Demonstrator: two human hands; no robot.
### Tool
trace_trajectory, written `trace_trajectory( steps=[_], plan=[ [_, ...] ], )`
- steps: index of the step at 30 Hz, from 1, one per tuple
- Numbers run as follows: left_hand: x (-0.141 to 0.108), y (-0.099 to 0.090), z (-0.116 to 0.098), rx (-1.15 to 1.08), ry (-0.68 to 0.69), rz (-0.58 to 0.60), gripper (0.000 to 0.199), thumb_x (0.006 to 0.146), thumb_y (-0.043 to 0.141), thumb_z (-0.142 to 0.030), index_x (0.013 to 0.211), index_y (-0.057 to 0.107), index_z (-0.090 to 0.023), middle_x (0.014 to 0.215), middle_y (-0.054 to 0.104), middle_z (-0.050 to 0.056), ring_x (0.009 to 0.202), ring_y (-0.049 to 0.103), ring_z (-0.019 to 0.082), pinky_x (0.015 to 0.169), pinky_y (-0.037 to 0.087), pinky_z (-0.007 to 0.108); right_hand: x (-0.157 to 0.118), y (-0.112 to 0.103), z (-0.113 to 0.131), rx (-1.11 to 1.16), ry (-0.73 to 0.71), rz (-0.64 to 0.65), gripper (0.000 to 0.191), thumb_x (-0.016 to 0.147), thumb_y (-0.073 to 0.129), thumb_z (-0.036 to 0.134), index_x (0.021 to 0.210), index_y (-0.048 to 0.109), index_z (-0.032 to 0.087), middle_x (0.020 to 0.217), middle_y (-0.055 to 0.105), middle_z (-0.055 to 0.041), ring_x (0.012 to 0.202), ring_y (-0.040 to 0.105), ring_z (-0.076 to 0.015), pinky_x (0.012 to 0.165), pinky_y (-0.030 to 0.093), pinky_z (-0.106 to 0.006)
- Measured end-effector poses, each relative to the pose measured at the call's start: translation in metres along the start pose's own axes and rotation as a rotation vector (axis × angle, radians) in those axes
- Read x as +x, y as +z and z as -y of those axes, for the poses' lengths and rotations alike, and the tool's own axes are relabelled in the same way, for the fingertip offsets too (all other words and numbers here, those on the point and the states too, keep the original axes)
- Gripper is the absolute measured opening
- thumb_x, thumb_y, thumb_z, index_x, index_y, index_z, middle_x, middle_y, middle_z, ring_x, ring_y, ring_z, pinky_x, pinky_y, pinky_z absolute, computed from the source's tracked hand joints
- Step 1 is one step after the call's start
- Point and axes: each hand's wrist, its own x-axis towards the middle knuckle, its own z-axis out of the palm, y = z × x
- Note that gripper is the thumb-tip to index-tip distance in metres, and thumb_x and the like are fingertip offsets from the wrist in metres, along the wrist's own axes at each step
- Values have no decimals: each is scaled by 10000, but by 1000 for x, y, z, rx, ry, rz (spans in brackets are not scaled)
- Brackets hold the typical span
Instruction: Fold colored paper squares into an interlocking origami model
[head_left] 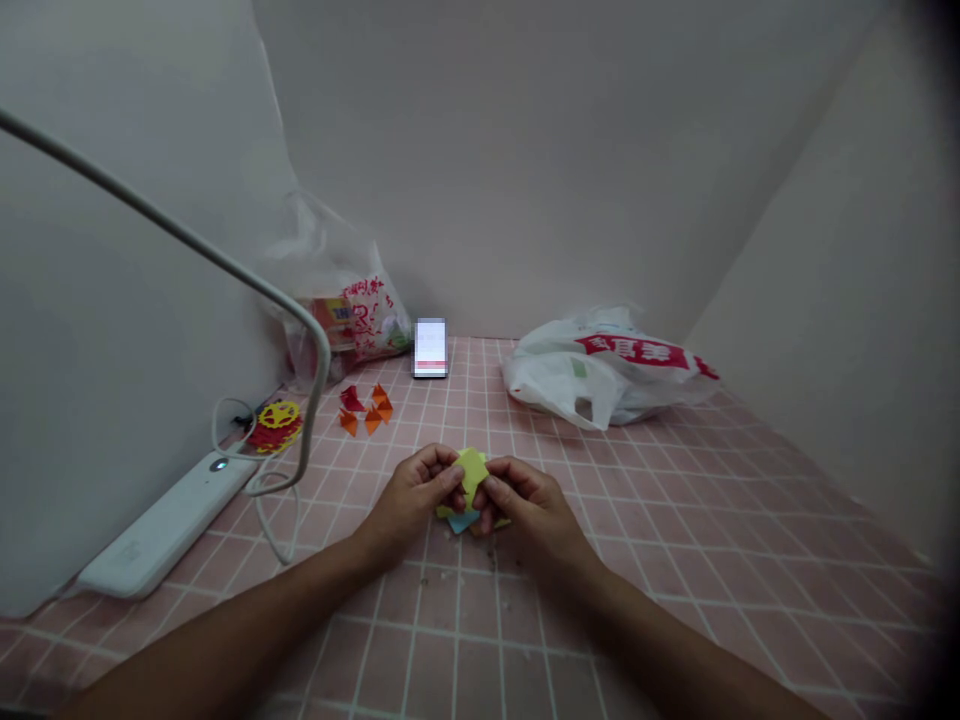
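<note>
A small folded yellow paper (472, 472) is pinched between both hands above the pink tiled table. My left hand (421, 492) grips its left edge with thumb and fingers. On the other side, my right hand (531, 502) holds the right edge in the same way. Beneath the hands lie more papers, among them a light blue piece (463, 521) and some yellow ones, partly hidden by the fingers. Several orange and red folded pieces (373, 418) rest on the table beyond my left hand.
A white lamp base (169, 520) with cables lies at the left, beside yellow and red cutouts (279, 417). Farther back are a clear bag (367, 315), a lit phone (430, 348) and a white plastic bag (600, 370). A grey curved arm (195, 240) crosses the upper left.
</note>
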Motion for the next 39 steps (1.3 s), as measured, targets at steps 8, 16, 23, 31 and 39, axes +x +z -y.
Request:
trace_trajectory(
  steps=[8, 16, 23, 31, 39],
  plan=[
    [-2, 3, -2, -47, -32, -6, 407, 703, 780, -424, 901, 554, -150, 627, 627, -31, 526, 557, 76, 543, 420, 192, 0, 0, -2, 33, -5, 25, 224, 806, 698, 388, 820, 633, 174, 691, 661, 7, 497, 573, -96, 535, 462, -234],
    [-1, 1, -3, 26, 40, 26, 394, 718, 762, -439, 899, 556, -158, 651, 620, -25, 538, 571, 90, 555, 441, 216, 0, 1, 0, -5, -18, 26, 266, 810, 682, 426, 773, 618, 170, 672, 649, 5, 484, 562, -90, 516, 459, -228],
    [-4, 2, -1, 201, 173, 19, 277, 787, 695, -348, 949, 551, -176, 680, 591, -28, 602, 585, 115, 587, 454, 235, -1, 1, -4, 32, 34, -24, 292, 755, 747, 435, 812, 634, 172, 668, 639, 12, 490, 565, -96, 506, 454, -226],
    [-7, 5, -1, 170, 218, -54, 247, 752, 713, -261, 871, 513, -182, 745, 562, -23, 677, 574, 113, 642, 464, 236, 0, 1, -8, 19, -1, -56, 264, 749, 751, 385, 802, 589, 183, 607, 621, 29, 496, 572, -106, 530, 481, -240],
    [-8, 5, -2, 246, 230, -88, 186, 757, 702, -276, 815, 554, -179, 737, 570, -18, 678, 565, 122, 647, 464, 241, -1, 3, -7, 0, 0, -81, 237, 753, 737, 367, 800, 597, 182, 614, 612, 29, 504, 576, -109, 527, 490, -241]
  ],
)
